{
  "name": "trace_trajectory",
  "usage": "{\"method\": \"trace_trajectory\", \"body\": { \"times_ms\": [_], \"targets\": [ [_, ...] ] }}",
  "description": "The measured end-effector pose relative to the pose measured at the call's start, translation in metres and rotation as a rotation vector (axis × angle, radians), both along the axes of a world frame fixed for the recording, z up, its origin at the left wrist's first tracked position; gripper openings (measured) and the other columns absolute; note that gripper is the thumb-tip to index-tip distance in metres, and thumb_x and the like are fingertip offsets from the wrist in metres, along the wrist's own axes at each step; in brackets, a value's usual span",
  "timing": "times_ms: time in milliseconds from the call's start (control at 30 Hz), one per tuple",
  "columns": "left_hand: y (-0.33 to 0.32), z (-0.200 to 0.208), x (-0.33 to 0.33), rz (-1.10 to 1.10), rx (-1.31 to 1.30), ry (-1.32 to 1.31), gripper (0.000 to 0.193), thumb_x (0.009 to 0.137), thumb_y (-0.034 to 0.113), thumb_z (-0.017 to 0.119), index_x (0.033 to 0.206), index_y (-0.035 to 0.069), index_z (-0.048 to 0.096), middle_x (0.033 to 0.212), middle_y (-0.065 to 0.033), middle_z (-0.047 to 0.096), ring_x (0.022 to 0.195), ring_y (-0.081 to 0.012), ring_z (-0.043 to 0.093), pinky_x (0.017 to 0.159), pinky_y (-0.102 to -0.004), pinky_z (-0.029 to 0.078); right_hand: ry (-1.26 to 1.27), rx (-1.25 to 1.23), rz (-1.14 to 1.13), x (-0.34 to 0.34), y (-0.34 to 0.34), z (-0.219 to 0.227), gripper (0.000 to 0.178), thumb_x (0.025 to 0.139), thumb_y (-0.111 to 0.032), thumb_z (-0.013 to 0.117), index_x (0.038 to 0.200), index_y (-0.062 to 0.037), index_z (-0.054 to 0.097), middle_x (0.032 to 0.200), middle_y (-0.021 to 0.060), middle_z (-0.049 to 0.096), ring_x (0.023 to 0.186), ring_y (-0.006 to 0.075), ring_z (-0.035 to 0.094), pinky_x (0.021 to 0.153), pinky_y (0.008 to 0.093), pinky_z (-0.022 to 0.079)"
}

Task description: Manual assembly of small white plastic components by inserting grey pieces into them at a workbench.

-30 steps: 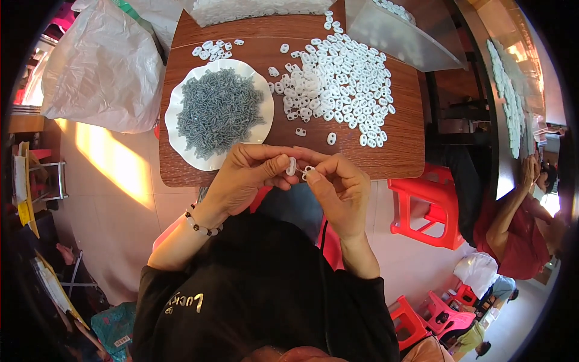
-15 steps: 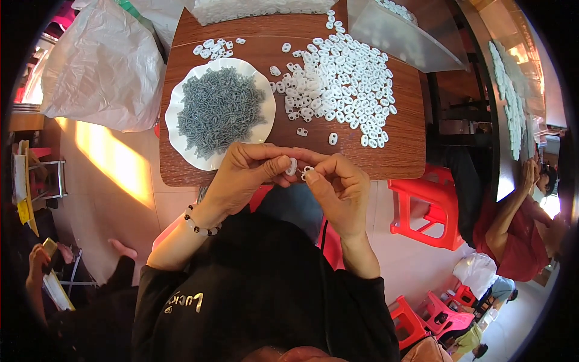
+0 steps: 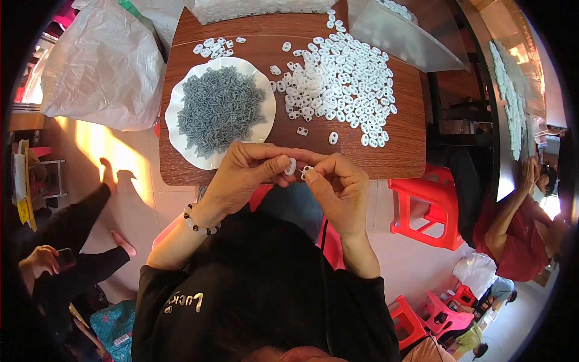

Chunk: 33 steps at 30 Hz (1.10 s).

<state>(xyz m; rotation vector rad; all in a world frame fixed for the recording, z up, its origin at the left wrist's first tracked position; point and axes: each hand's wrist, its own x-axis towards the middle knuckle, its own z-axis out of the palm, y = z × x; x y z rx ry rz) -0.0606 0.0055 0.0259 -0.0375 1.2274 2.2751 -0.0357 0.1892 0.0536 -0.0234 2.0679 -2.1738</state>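
In front of my chest, at the table's near edge, my left hand pinches a white oval plastic piece with holes between thumb and fingers. Close on its right, my right hand grips a second white two-holed piece between thumb and forefinger. Something thin spans the small gap between the two pieces, too small to make out. Beyond my left hand, a white scalloped plate holds a heap of small grey spring-like pieces. Loose white two-holed pieces spread over the table's right half.
The brown wooden table carries a small white cluster behind the plate. A translucent bin stands at the far right. A red stool is right of me; a white bag stands left. People sit on both sides.
My hands stay nearly in place, the two white pieces still close together. On the left, a person with a phone has come further into view, feet on the floor.
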Motion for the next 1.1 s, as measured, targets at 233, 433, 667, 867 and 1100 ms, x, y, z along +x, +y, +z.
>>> {"method": "trace_trajectory", "body": {
  "times_ms": [233, 433, 667, 867, 1100],
  "targets": [
    [-0.001, -0.001, -0.001, -0.010, -0.012, -0.004, 0.023, 0.090, 0.012, 0.064, 0.107, -0.003, 0.067, 0.094, -0.0122, 0.070, 0.078, -0.0137, 0.067, 0.072, -0.0256, 0.056, 0.008, 0.000, 0.007, 0.000, 0.000, -0.003, 0.008, 0.086, 0.003, 0.059, 0.080, -0.0006, 0.056, 0.104, 0.0128, 0.067, 0.066, 0.0002, 0.046, 0.058, 0.0175, 0.038],
    [0.000, 0.001, -0.001, 0.001, -0.029, 0.006, 0.022, 0.090, 0.012, 0.064, 0.106, -0.003, 0.067, 0.094, -0.0120, 0.070, 0.078, -0.0130, 0.067, 0.072, -0.0250, 0.056, -0.007, -0.018, 0.010, 0.000, -0.001, -0.003, 0.008, 0.087, 0.002, 0.059, 0.080, -0.0003, 0.056, 0.106, 0.0142, 0.067, 0.067, 0.0004, 0.046, 0.059, 0.0177, 0.039],
    [0.003, 0.000, 0.002, 0.028, -0.108, 0.142, 0.025, 0.090, 0.014, 0.065, 0.107, -0.003, 0.067, 0.090, -0.0097, 0.070, 0.077, -0.0114, 0.065, 0.070, -0.0229, 0.054, 0.002, 0.033, 0.022, 0.001, -0.004, -0.004, 0.006, 0.087, 0.001, 0.062, 0.083, 0.0011, 0.058, 0.103, 0.0129, 0.067, 0.073, 0.0031, 0.052, 0.065, 0.0189, 0.043],
    [0.002, 0.007, 0.001, 0.010, -0.091, 0.031, 0.025, 0.090, 0.020, 0.066, 0.102, -0.003, 0.069, 0.087, -0.0105, 0.070, 0.074, -0.0101, 0.065, 0.068, -0.0213, 0.053, -0.041, -0.049, 0.066, 0.000, 0.001, -0.009, 0.005, 0.087, 0.002, 0.062, 0.083, 0.0016, 0.058, 0.107, 0.0154, 0.066, 0.083, 0.0069, 0.058, 0.075, 0.0225, 0.047],
    [0.000, 0.010, 0.006, -0.003, -0.092, -0.023, 0.027, 0.092, 0.023, 0.064, 0.092, -0.003, 0.071, 0.085, -0.0100, 0.069, 0.070, -0.0105, 0.064, 0.064, -0.0214, 0.052, -0.098, -0.107, 0.088, 0.000, 0.000, -0.004, 0.005, 0.087, 0.004, 0.060, 0.083, 0.0025, 0.058, 0.111, 0.0205, 0.064, 0.093, 0.0130, 0.060, 0.083, 0.0268, 0.048]
  ]
}}
